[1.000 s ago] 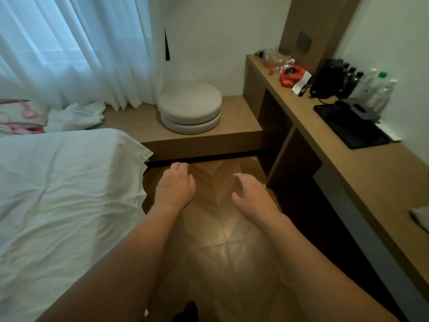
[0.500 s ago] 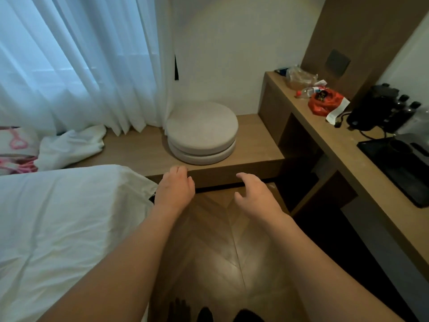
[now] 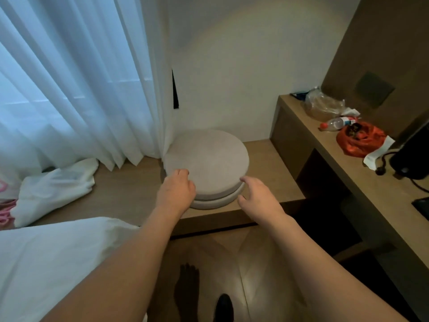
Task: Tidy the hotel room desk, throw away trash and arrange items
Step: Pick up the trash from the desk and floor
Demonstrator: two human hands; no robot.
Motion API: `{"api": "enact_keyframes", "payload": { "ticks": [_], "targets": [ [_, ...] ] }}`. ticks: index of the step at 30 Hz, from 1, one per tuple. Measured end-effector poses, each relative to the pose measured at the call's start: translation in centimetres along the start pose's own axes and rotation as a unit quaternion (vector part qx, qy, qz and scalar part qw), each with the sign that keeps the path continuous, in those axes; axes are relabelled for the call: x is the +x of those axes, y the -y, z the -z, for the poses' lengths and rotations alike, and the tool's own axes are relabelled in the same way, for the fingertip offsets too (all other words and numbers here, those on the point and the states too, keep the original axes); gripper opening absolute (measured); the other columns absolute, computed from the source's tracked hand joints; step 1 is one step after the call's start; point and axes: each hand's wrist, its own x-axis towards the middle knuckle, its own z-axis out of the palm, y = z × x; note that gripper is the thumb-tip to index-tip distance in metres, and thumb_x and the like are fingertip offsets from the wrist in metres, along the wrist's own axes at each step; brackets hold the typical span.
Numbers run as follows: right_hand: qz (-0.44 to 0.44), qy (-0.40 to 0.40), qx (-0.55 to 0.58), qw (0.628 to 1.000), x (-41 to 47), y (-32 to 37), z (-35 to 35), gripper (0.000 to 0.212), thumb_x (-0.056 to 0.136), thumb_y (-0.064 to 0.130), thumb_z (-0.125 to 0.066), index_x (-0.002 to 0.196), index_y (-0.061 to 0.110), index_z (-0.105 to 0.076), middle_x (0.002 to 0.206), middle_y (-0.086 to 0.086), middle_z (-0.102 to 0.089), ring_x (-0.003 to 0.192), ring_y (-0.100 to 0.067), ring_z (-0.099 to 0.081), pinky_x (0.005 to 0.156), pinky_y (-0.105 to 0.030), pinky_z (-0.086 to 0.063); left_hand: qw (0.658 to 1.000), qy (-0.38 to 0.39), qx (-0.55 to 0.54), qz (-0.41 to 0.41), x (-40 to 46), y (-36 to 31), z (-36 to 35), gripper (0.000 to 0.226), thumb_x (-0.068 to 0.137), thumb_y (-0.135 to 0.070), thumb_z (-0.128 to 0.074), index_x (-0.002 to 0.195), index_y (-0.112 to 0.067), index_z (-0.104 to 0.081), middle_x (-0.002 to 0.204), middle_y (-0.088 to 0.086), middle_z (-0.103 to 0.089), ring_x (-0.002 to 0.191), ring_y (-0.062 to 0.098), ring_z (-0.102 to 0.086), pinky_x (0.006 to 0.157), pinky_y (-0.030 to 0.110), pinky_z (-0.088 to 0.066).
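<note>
Sheer curtains hang beside a low wooden bench where two round cushions lie stacked. Both arms reach out over the floor. Left hand has loosely curled fingers and holds nothing; whether it touches the cushions' near edge I cannot tell. Right hand is relaxed, fingers spread, empty, just beside the stack. On the desk at right lie one red bag, one plastic bottle, one clear wrapper and one paper slip, close together.
</note>
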Motion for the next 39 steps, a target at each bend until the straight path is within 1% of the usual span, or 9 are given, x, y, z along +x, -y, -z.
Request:
{"api": "enact_keyframes", "payload": {
  "ticks": [7, 13, 17, 20, 23, 27, 31, 34, 39],
  "targets": [
    [-0.039, -0.025, 0.017, 0.999, 9.6, -1.2, 4.2, 0.058, 0.097, 0.026, -0.059, 0.15, 0.024, -0.036, 0.152, 0.002, -0.041, 0.138, -0.016, -0.04, 0.111, -0.032, -0.035, 0.999, 0.011, -0.002, -0.041, 12.4, -3.9, -0.9, 0.036, 0.104, -0.021, -0.043, 0.133, -0.005, -0.056, 0.129, 0.017, -0.057, 0.114, 0.032, -0.056, 0.092, 0.039, -0.045],
    [-0.143, -0.078, 0.035, 0.986, 16.1, -4.7, 6.8, 0.061, 0.096, 0.027, -0.06, 0.151, 0.027, -0.034, 0.156, 0.003, -0.036, 0.142, -0.015, -0.036, 0.113, -0.034, -0.033, 0.99, 0.064, -0.015, -0.126, 23.2, -8.3, -6.0, 0.035, 0.1, -0.017, -0.048, 0.129, 0.0, -0.059, 0.127, 0.021, -0.058, 0.116, 0.038, -0.056, 0.099, 0.044, -0.044],
    [-0.229, -0.137, 0.058, 0.962, 19.6, -6.5, 9.0, 0.061, 0.096, 0.026, -0.061, 0.151, 0.027, -0.034, 0.156, 0.003, -0.036, 0.141, -0.016, -0.037, 0.113, -0.034, -0.035, 0.975, 0.094, 0.003, -0.2, 29.9, -12.3, -8.0, 0.036, 0.102, -0.02, -0.047, 0.132, -0.003, -0.057, 0.132, 0.019, -0.056, 0.117, 0.035, -0.055, 0.096, 0.041, -0.044],
    [-0.271, -0.169, 0.07, 0.945, 19.8, -8.1, 10.8, 0.06, 0.096, 0.026, -0.059, 0.151, 0.027, -0.034, 0.156, 0.004, -0.036, 0.141, -0.015, -0.037, 0.112, -0.032, -0.034, 0.96, 0.111, -0.004, -0.256, 32.9, -16.7, -9.1, 0.034, 0.103, -0.02, -0.045, 0.129, -0.003, -0.058, 0.129, 0.019, -0.057, 0.115, 0.035, -0.055, 0.092, 0.041, -0.044],
    [-0.33, -0.207, 0.091, 0.916, 18.3, -10.4, 12.7, 0.061, 0.095, 0.024, -0.061, 0.151, 0.027, -0.036, 0.155, 0.004, -0.037, 0.142, -0.015, -0.036, 0.113, -0.032, -0.033, 0.933, 0.143, -0.013, -0.331, 33.9, -22.3, -11.2, 0.032, 0.102, -0.02, -0.046, 0.125, -0.003, -0.059, 0.124, 0.019, -0.058, 0.114, 0.037, -0.056, 0.092, 0.042, -0.045],
    [-0.398, -0.247, 0.117, 0.876, 15.5, -14.0, 14.3, 0.062, 0.094, 0.023, -0.064, 0.15, 0.026, -0.037, 0.153, 0.004, -0.04, 0.14, -0.015, -0.039, 0.114, -0.035, -0.037, 0.882, 0.192, -0.016, -0.431, 31.5, -29.0, -14.5, 0.039, 0.103, -0.026, -0.044, 0.137, -0.011, -0.055, 0.137, 0.01, -0.055, 0.124, 0.028, -0.054, 0.102, 0.04, -0.047],
    [-0.434, -0.275, 0.129, 0.848, 13.4, -17.8, 15.3, 0.06, 0.095, 0.023, -0.063, 0.149, 0.026, -0.038, 0.152, 0.004, -0.042, 0.139, -0.015, -0.041, 0.113, -0.033, -0.038, 0.843, 0.244, 0.006, -0.48, 29.2, -34.3, -17.8, 0.041, 0.104, -0.029, -0.044, 0.142, -0.016, -0.051, 0.143, 0.004, -0.051, 0.129, 0.022, -0.051, 0.107, 0.039, -0.046],
    [-0.45, -0.294, 0.136, 0.832, 12.3, -20.9, 16.9, 0.06, 0.095, 0.025, -0.062, 0.15, 0.026, -0.038, 0.151, 0.004, -0.043, 0.137, -0.016, -0.043, 0.109, -0.033, -0.04, 0.833, 0.256, 0.023, -0.489, 28.9, -38.0, -19.3, 0.039, 0.103, -0.027, -0.045, 0.138, -0.013, -0.054, 0.139, 0.006, -0.053, 0.127, 0.024, -0.051, 0.107, 0.039, -0.046],
    [-0.452, -0.309, 0.158, 0.822, 13.2, -25.5, 20.1, 0.059, 0.094, 0.026, -0.062, 0.149, 0.027, -0.039, 0.151, 0.004, -0.043, 0.135, -0.017, -0.045, 0.104, -0.032, -0.043, 0.846, 0.24, 0.037, -0.475, 30.7, -43.3, -20.3, 0.037, 0.102, -0.026, -0.043, 0.133, -0.012, -0.057, 0.132, 0.007, -0.056, 0.122, 0.027, -0.053, 0.102, 0.041, -0.047]
  ]
}}
